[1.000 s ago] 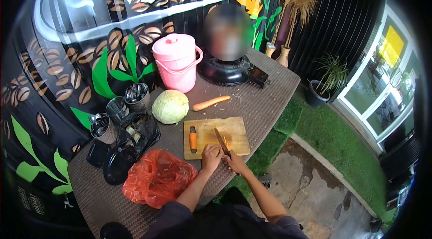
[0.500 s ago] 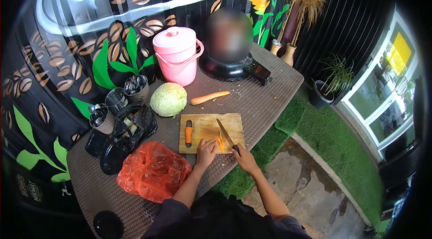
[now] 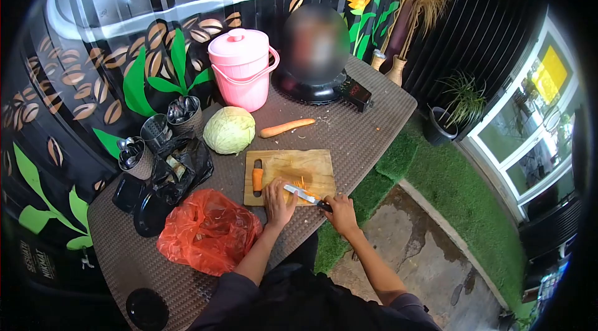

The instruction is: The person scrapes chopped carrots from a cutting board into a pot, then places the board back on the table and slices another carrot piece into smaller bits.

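Note:
A wooden cutting board (image 3: 311,163) lies near the table's front edge. My right hand (image 3: 341,211) grips a knife (image 3: 302,193) whose blade lies low across the board, pointing left towards my left hand (image 3: 277,200). My left hand rests on the board's near edge, fingers curled over carrot pieces (image 3: 302,182). An orange peeler (image 3: 257,178) lies on the board's left part. A whole carrot (image 3: 288,126) and a green cabbage (image 3: 228,130) sit on the table behind the board.
A pink lidded bucket (image 3: 242,77) and a black stove (image 3: 314,89) stand at the back. Cutlery cups (image 3: 184,115), black plastic (image 3: 177,172) and a red plastic bag (image 3: 208,232) fill the left side. The table edge drops to grass (image 3: 398,156) on the right.
The knife has turned from pointing away from me to lying sideways across the board. My left hand moved slightly onto the carrot pieces. The view shifted a little.

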A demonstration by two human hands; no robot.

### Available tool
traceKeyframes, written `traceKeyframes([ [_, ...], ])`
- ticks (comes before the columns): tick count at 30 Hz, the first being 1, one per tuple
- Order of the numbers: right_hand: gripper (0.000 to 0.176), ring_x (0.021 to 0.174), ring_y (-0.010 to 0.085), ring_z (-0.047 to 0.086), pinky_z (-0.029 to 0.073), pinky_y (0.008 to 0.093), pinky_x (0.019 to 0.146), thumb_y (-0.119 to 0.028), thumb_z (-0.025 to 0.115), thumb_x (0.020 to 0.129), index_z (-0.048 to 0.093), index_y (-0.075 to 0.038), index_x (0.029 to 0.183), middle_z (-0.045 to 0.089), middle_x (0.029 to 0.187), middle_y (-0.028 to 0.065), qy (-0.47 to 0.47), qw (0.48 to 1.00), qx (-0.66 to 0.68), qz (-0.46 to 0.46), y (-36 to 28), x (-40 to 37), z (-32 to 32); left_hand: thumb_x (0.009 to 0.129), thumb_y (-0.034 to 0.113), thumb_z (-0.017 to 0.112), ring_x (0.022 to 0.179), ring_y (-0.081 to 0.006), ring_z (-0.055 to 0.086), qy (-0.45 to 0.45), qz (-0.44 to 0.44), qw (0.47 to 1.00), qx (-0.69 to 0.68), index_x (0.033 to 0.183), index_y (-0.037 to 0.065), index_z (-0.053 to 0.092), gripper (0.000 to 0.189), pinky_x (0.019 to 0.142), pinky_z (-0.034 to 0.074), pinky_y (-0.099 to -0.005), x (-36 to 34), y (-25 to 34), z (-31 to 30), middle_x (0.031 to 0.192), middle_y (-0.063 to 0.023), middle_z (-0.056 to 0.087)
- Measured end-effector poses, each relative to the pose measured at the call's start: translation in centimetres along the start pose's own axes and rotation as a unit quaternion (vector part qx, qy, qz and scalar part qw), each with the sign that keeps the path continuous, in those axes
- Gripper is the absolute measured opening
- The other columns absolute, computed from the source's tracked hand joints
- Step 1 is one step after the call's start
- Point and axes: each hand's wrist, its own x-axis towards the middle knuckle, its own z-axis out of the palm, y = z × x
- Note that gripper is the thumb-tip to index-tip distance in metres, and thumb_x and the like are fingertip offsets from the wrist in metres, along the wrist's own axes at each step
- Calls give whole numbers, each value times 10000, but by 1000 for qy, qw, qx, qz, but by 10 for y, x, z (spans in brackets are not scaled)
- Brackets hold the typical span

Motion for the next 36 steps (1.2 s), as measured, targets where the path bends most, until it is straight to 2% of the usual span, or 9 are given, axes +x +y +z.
traceKeyframes([
  [4,346,967,291,515,391,422,803,-131,766,684,613,-135,994,591,904,66,4,999,-22,-30,1,-3,2,799,179,712,1111,-325,490,-51,21,998,-26,1152,79,585,388,956,344,-457,3,0,-8,1173,-132,549],
  [6,356,962,284,509,382,418,805,-128,771,675,616,-141,995,586,903,59,12,999,-23,-44,-1,-2,0,792,320,718,1087,-277,506,-131,68,988,-33,1090,95,641,381,957,308,-421,7,4,-14,1126,-66,601],
  [9,391,995,275,516,381,420,845,-138,789,652,613,-140,1001,598,947,54,9,998,-35,-46,-2,0,-4,769,400,724,1085,-241,510,-208,57,975,-55,1040,118,695,392,966,274,-390,15,4,-12,1055,-37,648],
  [18,398,950,252,497,362,411,835,-120,792,608,624,-137,968,579,884,18,41,994,-29,-102,1,-1,-7,705,387,775,1046,-216,552,-404,3,910,-92,842,135,752,288,959,271,-357,53,-13,-10,891,-45,700],
  [22,399,1014,256,492,366,424,869,-126,781,636,609,-132,996,564,912,27,12,994,-4,-106,-1,2,-16,690,328,802,889,-212,610,-421,13,900,-114,796,97,745,261,880,375,-346,73,-17,-9,806,-62,699],
  [24,405,1023,260,490,366,421,873,-118,780,632,612,-130,1000,569,918,26,1,993,8,-118,-6,5,-21,698,251,811,700,-184,615,-439,17,870,-225,804,62,737,228,712,460,-323,75,-29,-6,729,-72,687],
  [27,407,1036,265,493,365,413,875,-108,778,628,620,-128,1003,587,931,21,2,992,28,-124,-10,9,-23,705,183,807,622,-147,585,-432,-17,864,-257,820,38,734,199,593,464,-288,71,-42,1,727,-72,684],
  [32,411,1050,260,496,363,407,873,-121,787,621,637,-130,1004,609,942,11,-9,992,43,-121,-8,11,-22,749,166,790,645,-116,564,-437,-50,858,-266,863,13,732,199,616,451,-272,78,-46,0,725,-76,668],
  [36,414,1048,259,497,363,408,872,-128,792,619,640,-131,1004,609,939,12,-1,991,46,-123,-8,1,-27,711,199,795,658,-190,621,-388,-29,906,-169,868,42,736,230,614,476,-306,81,-35,3,774,-120,688],
])
